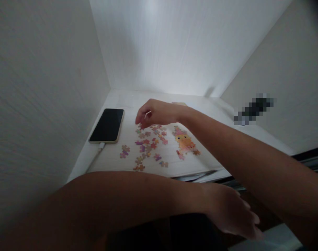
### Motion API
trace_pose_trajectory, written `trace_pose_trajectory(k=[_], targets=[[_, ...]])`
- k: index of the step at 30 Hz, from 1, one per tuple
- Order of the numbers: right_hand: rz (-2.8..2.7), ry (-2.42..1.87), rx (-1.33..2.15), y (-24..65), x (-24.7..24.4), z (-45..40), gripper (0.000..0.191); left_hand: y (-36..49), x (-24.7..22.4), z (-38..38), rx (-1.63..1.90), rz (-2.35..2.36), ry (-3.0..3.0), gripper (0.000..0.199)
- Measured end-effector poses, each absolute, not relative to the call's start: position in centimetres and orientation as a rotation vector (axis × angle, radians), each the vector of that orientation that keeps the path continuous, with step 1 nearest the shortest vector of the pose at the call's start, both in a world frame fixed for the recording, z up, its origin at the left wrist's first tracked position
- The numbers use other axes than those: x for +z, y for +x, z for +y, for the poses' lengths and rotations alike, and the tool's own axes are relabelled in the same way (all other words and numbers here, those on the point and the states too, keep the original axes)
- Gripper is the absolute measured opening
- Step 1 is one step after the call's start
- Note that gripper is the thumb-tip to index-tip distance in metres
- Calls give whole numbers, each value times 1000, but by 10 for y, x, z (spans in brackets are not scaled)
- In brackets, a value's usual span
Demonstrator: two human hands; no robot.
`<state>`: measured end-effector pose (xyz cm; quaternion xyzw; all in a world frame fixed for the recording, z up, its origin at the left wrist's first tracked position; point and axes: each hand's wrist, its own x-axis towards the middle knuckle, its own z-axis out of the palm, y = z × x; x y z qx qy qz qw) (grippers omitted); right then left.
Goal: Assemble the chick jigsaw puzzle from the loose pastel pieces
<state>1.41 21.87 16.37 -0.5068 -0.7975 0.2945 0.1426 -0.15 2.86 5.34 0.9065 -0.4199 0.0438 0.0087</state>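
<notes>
Above the upper part of a spread of loose jigsaw puzzle pieces [146,143] is my right hand [155,113]. Its thumb and forefinger bend down close together in a pinch at the nearest pieces; anything between the fingertips is too small to make out. To the right of the loose pieces lies a partly joined jigsaw puzzle [185,141], showing a yellow-orange character with a pink top, under my right forearm. My left hand [232,211] hangs in front of the table edge at the lower right, back up, fingers loosely bent and a little apart, holding nothing visible.
A dark-screened phone [108,125] lies at the left with a white cable [97,155] plugged into its near end. White walls enclose the white tabletop [130,101] at the back and sides. A pixelated dark object [254,109] is at the right wall.
</notes>
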Motion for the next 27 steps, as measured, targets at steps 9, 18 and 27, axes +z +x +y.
trace_pose_trajectory(k=[9, 18, 27], targets=[[-1426, -1679, 966, 116, 125, 51, 29, -2, 46, 28, 318, -1308, 2760, 37], [-1378, -1710, 862, 101, 103, 42, 36, -4, 39, 31, 372, -1279, 2763, 28], [-1723, -1672, 243, 96, 92, 24, 20, -1, 54, 31, 196, -1305, 2761, 30]])
